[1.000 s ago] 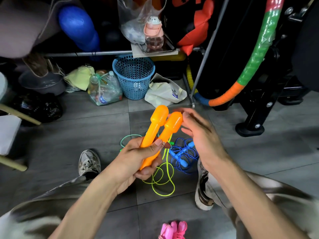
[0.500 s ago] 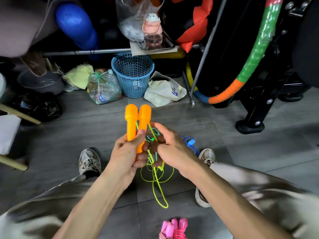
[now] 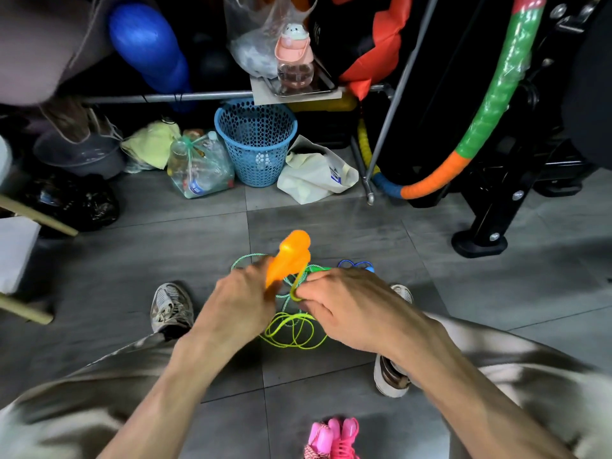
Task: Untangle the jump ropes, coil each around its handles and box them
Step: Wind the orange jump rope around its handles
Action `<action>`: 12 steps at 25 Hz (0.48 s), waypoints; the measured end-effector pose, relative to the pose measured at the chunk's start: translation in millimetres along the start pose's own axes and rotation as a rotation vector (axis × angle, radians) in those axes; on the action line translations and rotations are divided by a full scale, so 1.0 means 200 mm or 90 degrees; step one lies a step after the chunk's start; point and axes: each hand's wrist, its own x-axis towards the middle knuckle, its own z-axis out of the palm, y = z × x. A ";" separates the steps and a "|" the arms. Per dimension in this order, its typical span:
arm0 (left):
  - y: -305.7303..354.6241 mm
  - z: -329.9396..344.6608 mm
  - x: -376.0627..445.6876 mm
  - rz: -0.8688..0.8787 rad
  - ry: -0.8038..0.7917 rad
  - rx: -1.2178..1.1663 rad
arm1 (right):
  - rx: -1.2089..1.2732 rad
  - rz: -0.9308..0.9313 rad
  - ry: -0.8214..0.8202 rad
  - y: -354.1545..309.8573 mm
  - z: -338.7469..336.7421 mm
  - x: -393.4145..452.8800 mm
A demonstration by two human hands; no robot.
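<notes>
Orange handles (image 3: 291, 256) are gripped by the left hand (image 3: 238, 303); yellow-green rope (image 3: 291, 329) is pinched by the right hand (image 3: 351, 309) at approx. 3 o'clock of them.

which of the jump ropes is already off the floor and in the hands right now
The orange-handled rope: the left hand grips its handles, the right hand pinches its yellow-green cord. The pink rope and blue rope lie on the floor.
</notes>
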 end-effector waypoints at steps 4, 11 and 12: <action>-0.01 0.11 -0.04 0.192 -0.116 0.085 | -0.046 -0.012 0.029 0.06 -0.07 -0.01; 0.02 0.06 -0.06 0.379 -0.108 -0.095 | 0.149 0.128 0.052 0.24 -0.21 -0.02; 0.02 0.04 -0.06 0.394 -0.095 -0.112 | 0.222 0.139 0.037 0.27 -0.22 -0.01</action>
